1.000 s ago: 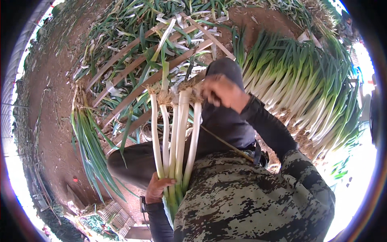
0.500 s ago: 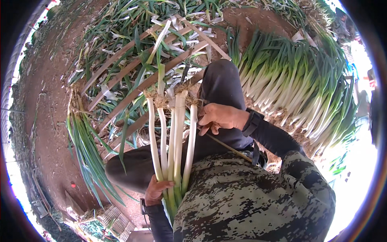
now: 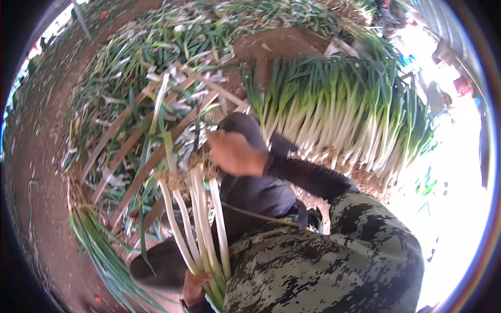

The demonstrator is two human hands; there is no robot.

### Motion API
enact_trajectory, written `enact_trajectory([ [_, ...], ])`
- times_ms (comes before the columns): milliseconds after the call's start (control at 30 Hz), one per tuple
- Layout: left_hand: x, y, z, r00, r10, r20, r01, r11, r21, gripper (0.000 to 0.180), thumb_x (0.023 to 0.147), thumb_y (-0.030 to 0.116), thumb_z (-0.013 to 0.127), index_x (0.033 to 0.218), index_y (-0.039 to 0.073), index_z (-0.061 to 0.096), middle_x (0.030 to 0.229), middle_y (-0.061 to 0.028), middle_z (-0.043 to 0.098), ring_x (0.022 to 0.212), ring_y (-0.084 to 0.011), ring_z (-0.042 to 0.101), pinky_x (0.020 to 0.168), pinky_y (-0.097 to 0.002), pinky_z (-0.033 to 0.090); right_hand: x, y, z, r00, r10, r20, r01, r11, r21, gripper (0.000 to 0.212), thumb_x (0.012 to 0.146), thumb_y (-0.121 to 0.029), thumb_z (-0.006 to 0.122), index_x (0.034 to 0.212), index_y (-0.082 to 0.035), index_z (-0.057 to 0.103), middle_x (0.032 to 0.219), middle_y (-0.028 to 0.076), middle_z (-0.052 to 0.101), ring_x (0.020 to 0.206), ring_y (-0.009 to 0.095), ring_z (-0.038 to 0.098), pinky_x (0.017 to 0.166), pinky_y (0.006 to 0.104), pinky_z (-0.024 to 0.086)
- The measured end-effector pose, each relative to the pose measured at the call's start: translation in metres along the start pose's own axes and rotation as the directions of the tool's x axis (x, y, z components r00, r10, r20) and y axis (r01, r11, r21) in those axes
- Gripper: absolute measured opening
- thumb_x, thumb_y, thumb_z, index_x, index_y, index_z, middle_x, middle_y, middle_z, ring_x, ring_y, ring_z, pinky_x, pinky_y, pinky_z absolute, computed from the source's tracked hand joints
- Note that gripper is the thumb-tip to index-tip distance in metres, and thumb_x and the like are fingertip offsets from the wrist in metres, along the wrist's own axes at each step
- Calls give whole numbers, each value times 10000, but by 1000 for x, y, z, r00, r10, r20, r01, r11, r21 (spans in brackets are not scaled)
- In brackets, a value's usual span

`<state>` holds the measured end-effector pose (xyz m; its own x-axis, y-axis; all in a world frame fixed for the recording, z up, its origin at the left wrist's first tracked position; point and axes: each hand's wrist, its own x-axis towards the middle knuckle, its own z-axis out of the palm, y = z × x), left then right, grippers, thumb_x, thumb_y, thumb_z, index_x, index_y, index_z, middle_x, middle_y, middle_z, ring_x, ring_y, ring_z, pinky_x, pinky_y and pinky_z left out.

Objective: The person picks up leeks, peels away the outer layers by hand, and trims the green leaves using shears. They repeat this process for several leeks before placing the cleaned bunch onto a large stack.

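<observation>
My left hand (image 3: 195, 286) is closed round a bunch of leeks (image 3: 201, 224) near their green ends, at the lower edge. Their white stalks point up and away, and the brown roots (image 3: 201, 159) stand at the far end. My right hand (image 3: 237, 153) hangs over the knee, just right of the roots. Motion blurs its fingers, so whether it holds anything is unclear. A strapped dark device (image 3: 282, 145) sits at the right wrist. One more leek (image 3: 169, 151) lies beyond the roots over the wooden slats (image 3: 151, 164).
A long row of leeks (image 3: 334, 109) lies at the right, roots toward me. Another bundle (image 3: 102, 250) lies on the soil at the left. Trimmed leaves and peelings (image 3: 156, 47) cover the ground ahead. A thin cord (image 3: 255, 216) crosses my lap.
The whole view has shifted, bringing the scene left and mostly lower. My right hand has risen from beside the stalks to the root ends. My left hand keeps its hold on the leeks.
</observation>
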<state>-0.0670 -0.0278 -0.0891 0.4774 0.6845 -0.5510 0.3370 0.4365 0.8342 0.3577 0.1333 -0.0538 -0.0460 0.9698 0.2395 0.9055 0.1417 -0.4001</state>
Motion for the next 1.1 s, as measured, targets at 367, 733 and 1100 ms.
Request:
enact_trajectory([
  [367, 12, 50, 7, 973, -175, -148, 203, 958, 203, 263, 908, 121, 562, 1150, 65, 650, 994, -114, 676, 859, -268, 647, 822, -385, 512, -84, -102, 43, 553, -823, 130, 817, 567, 107, 587, 900, -228, 534, 1444, -93, 361, 1469, 197, 366, 1430, 402, 272, 1091, 641, 285],
  [733, 153, 169, 30, 958, 286, 5, -271, 899, 344, 289, 907, 133, 574, 1174, 25, 602, 1024, -116, 654, 867, -272, 632, 803, -386, 518, -9, -95, -24, 357, -919, -170, 869, 393, -301, 306, 934, -211, 488, 1151, 0, 533, 1115, 199, 569, 1069, 395, 549, 932, 653, 377],
  [1100, 216, 236, 95, 916, 391, 91, -395, 836, 381, 303, 897, 125, 594, 1183, 25, 596, 1025, -117, 657, 876, -269, 637, 802, -387, 523, -30, -51, -104, 403, -915, -17, 774, 350, -528, 363, 952, -225, 476, 1242, -14, 532, 1067, 172, 599, 980, 334, 603, 823, 549, 453],
])
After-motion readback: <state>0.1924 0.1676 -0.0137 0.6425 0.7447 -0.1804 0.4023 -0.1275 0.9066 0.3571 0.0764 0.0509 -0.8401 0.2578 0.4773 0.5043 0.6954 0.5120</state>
